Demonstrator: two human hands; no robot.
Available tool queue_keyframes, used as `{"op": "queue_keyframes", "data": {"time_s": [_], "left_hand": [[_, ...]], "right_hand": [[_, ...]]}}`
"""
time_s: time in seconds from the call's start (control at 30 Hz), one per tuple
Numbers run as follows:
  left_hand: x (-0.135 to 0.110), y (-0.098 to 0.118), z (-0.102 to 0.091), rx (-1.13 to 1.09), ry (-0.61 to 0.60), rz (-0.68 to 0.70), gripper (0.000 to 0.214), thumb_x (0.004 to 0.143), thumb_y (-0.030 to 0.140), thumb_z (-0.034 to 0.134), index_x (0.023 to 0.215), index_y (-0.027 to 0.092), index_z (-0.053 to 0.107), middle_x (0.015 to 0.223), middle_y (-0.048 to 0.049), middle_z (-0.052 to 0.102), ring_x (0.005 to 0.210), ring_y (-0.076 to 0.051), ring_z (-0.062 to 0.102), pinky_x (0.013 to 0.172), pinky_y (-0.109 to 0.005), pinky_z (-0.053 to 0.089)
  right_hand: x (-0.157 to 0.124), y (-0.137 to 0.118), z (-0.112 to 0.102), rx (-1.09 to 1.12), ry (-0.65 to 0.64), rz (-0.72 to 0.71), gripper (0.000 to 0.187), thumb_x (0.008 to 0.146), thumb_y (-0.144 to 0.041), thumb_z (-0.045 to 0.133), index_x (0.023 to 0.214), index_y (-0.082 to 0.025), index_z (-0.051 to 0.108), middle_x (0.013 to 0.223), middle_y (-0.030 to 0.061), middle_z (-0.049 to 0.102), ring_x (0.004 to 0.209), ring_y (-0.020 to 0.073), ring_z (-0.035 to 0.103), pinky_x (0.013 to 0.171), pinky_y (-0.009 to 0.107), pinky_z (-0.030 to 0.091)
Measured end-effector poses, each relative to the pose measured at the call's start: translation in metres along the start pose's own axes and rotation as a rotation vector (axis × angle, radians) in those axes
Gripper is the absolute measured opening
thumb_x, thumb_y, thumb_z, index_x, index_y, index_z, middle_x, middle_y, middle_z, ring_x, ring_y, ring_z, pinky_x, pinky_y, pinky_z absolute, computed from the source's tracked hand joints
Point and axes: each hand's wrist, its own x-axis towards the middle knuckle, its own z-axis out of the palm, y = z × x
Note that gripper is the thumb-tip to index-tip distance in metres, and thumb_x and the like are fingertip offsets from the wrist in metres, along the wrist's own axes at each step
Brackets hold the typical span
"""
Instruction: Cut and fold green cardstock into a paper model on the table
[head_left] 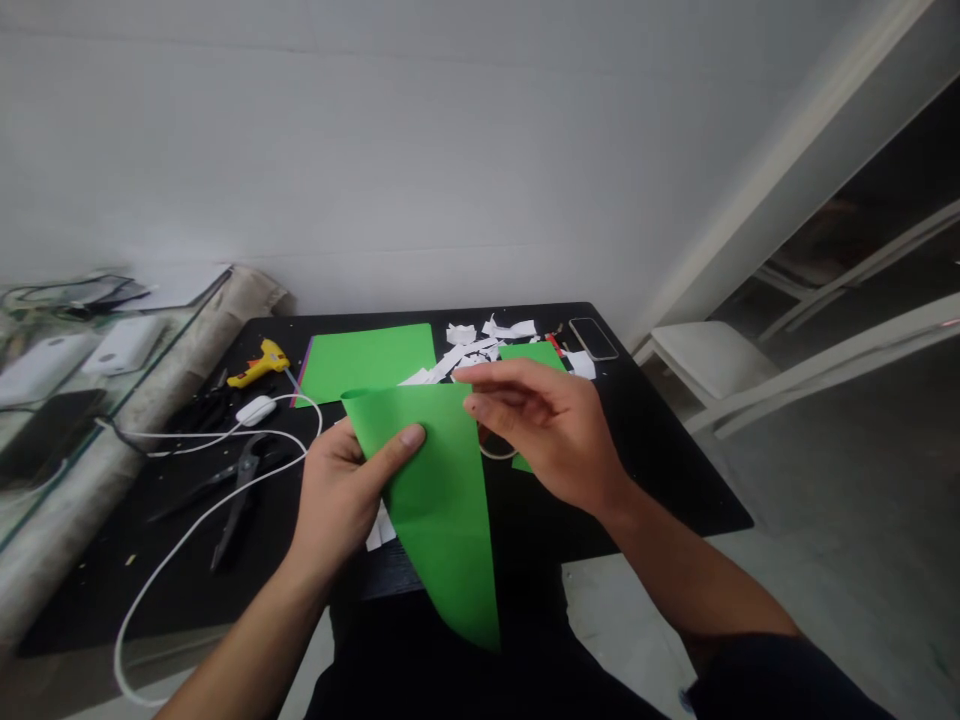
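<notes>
A green paper sheet (442,500), folded into a long triangle with its point hanging down toward my lap, is held up in front of me over the black table (660,480). My left hand (341,495) grips its left side, thumb pressed on the front face. My right hand (540,425) pinches the upper right corner of the same sheet between closed fingers.
On the table lie another green sheet (367,362), a smaller green piece (534,354), white paper scraps (480,345), a yellow glue gun (259,365), black scissors (236,485), a white cable (195,515) and a phone (592,338). A glass shelf (75,350) stands left, a white chair (709,360) right.
</notes>
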Motion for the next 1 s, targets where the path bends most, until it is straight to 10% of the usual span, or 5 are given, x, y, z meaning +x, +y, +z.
{"op": "queue_keyframes", "data": {"time_s": [1.0], "left_hand": [[0.006, 0.014, -0.007, 0.008, -0.053, -0.016, 0.035, 0.072, 0.037, 0.094, 0.098, 0.019, 0.078, 0.086, -0.007, 0.082, 0.067, -0.023, 0.077, 0.06, -0.032, 0.067]], "right_hand": [[0.011, -0.002, -0.009, 0.139, -0.103, 0.123, 0.015, 0.08, -0.03, 0.091, 0.093, -0.026, 0.085, 0.081, -0.0024, 0.081, 0.069, 0.0156, 0.078, 0.069, 0.031, 0.071]]}}
